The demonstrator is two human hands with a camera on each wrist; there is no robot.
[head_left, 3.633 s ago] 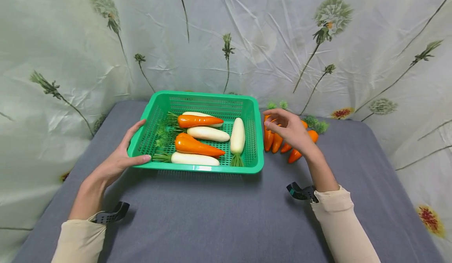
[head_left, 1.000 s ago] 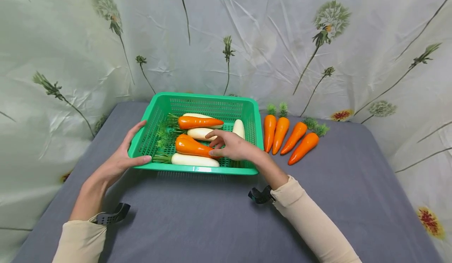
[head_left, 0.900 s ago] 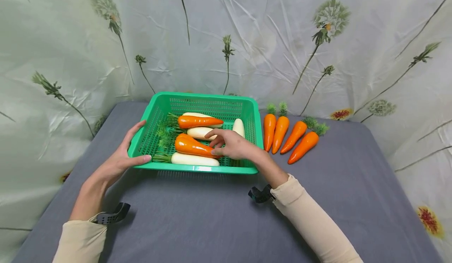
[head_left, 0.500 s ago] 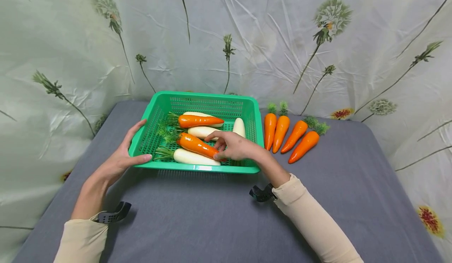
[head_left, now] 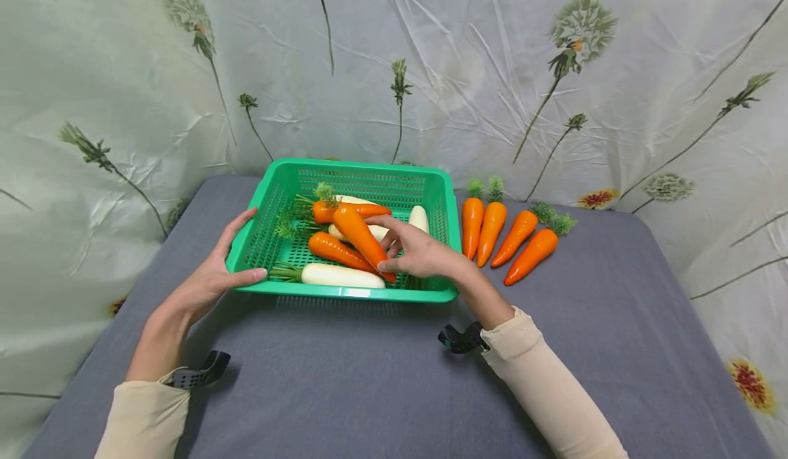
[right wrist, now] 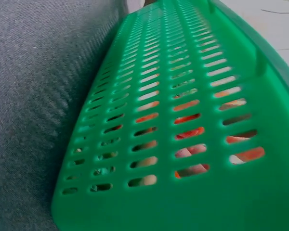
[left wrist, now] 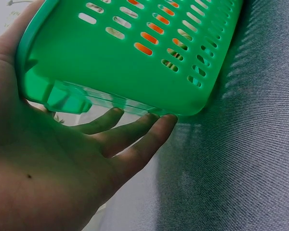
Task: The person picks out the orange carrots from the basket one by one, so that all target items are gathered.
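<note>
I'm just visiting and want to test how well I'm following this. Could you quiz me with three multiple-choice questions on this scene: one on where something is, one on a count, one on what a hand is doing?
1. Where do the carrots outside the basket lie?
A. on the cloth right of the basket
B. in front of the basket
C. on the left sleeve

2. How many carrots lie outside it?
A. two
B. four
C. six

3. What is the right hand doing?
A. resting flat on the cloth
B. holding a carrot, tilted up
C. gripping the basket rim

Answers:
1 A: the row of carrots lies right of the green basket.
2 B: four orange bodies show there.
3 B: the right hand pinches the raised carrot, while the left hand holds the basket's corner.
</note>
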